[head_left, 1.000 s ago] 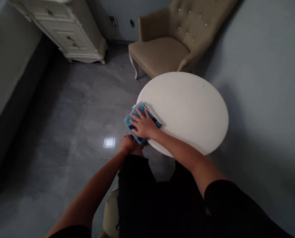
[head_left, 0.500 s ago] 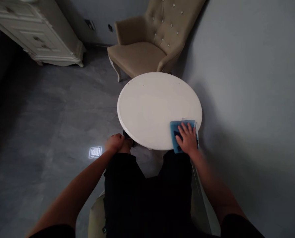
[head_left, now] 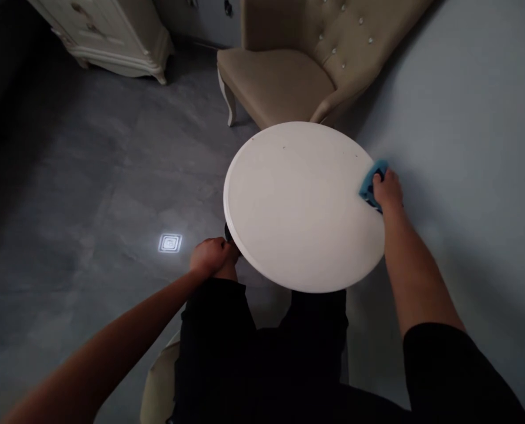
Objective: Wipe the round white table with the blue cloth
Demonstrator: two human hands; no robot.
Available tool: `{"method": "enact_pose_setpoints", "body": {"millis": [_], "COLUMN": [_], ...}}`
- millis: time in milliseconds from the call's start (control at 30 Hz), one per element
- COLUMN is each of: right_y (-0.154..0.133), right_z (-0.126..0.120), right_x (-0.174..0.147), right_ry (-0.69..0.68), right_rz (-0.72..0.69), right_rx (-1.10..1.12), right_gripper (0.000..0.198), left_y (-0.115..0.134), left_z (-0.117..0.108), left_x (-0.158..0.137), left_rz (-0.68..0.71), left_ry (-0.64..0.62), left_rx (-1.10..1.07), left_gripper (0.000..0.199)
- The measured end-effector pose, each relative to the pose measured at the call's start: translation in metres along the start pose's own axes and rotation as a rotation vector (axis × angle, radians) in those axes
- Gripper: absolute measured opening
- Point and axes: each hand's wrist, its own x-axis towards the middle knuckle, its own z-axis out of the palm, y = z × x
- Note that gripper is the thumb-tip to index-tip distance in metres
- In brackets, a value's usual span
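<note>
My right hand (head_left: 388, 189) is closed on a blue cloth (head_left: 368, 184) with dark markings, bunched under the fingers. It presses the cloth at the right rim of a round white table (head_left: 298, 206), close to the wall. My left hand (head_left: 210, 257) rests on my left knee, just outside the table's near left edge. Its fingers look curled in; whatever may be inside them is hidden. A few tiny dark specks (head_left: 283, 147) lie on the far part of the tabletop.
Behind the table stands a beige buttoned armchair (head_left: 280, 82). A grey wall (head_left: 474, 147) runs along the right side. At the back left is a white cabinet (head_left: 125, 41). A bright square pattern (head_left: 170, 242) shows on the grey floor (head_left: 125, 206).
My right hand has swept the cloth from the near right of the tabletop outward to its right rim, and its flat fingers have closed round it. My left hand stays on the knee.
</note>
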Motion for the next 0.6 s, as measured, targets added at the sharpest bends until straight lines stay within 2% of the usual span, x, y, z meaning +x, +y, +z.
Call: {"method": "enact_pose_setpoints", "body": {"millis": [67,167,233,300,367,467,533,600], "right_y": [-0.039,-0.111,-0.168,-0.228,-0.286,-0.355,-0.385,-0.4], "right_z": [0.002,0.012,0.022,0.033,0.042,0.052,0.056,0.057], "right_x": [0.033,0.073,0.089,0.09,0.076,0.032,-0.007,-0.05], "right_ry": [-0.006,-0.004,-0.013,-0.034,-0.061,-0.093,-0.116,-0.148], "right_rz": [0.034,0.022,-0.053,-0.201,-0.375,-0.556,-0.642,-0.731], "right_rx": [-0.01,-0.029,-0.029,-0.022,-0.003,0.075,0.13,0.147], "right_gripper": [0.076,0.073,0.073,0.077,0.079,0.069,0.063,0.062], "left_y": [-0.002,-0.008,-0.013,-0.017,-0.019,-0.02,-0.02,-0.021], "left_z": [-0.002,-0.002,-0.001,-0.001,-0.001,-0.001,0.0,0.004], "left_x": [0.003,0.008,0.01,0.012,0.012,0.011,0.01,0.008], "left_rz": [0.004,0.004,0.001,-0.008,-0.016,-0.021,-0.02,-0.02], "left_ry": [-0.008,-0.01,-0.004,0.0,0.003,0.01,0.012,0.021], "left_rx": [-0.002,0.0,0.0,-0.004,-0.005,-0.003,-0.002,-0.006], "left_gripper": [0.054,0.055,0.054,0.053,0.053,0.052,0.052,0.051]}}
